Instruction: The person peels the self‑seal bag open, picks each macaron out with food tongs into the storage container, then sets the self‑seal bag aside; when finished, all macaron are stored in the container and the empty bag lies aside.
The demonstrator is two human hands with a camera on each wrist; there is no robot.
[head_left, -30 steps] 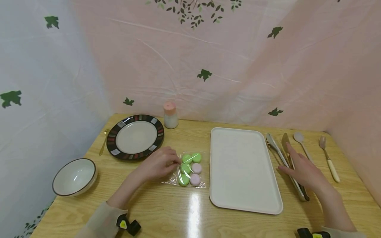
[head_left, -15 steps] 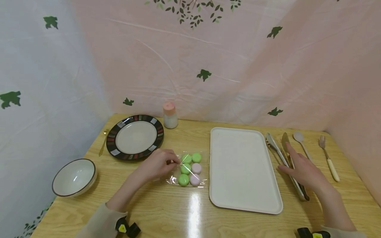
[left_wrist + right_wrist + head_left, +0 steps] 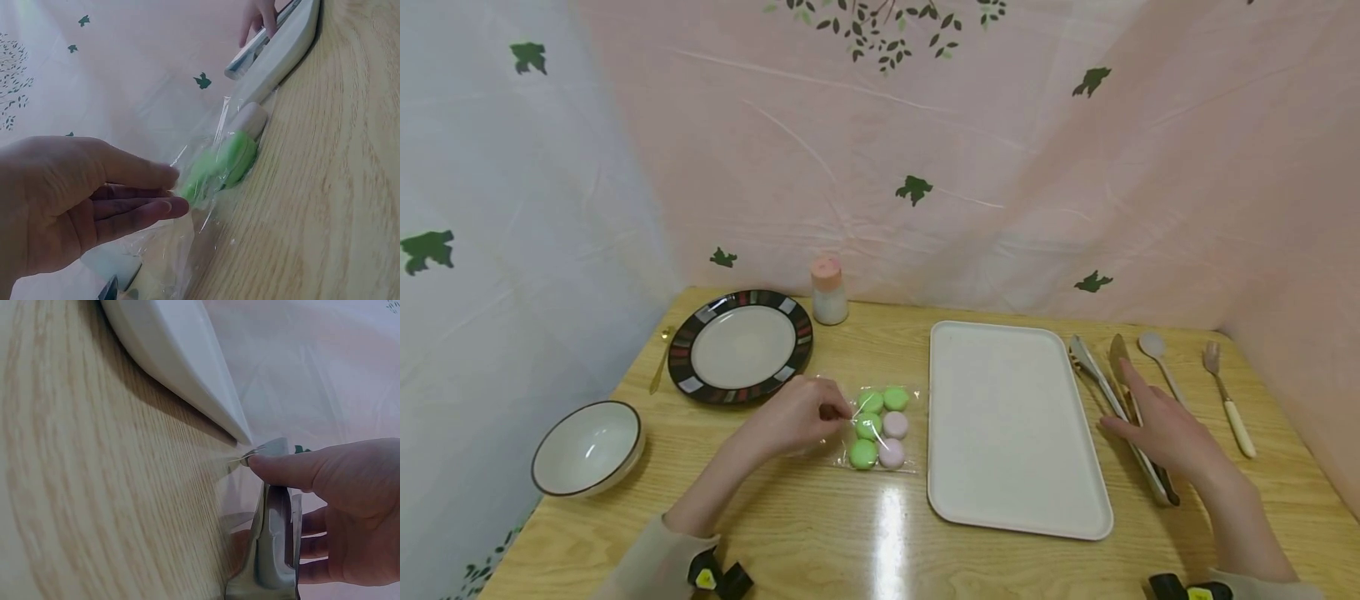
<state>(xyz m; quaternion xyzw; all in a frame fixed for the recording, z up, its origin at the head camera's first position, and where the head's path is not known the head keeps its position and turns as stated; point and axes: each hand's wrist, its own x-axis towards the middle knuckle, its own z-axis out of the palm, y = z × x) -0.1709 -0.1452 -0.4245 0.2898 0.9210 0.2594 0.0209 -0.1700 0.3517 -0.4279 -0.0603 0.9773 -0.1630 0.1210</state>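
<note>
L hand pinching clear bag w/ green & pink rounds, ctr of frame; R hand spread over tongs, mid-right, nr tray.

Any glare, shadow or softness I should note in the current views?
Head: a bright streak of glare on the table, nearer the wearer than the clear bag; left wrist: thin highlights across the bag, green rounds looking soft; right wrist: a soft shadow along the white tray; both wrist pictures look dimmer than the head's.
</note>
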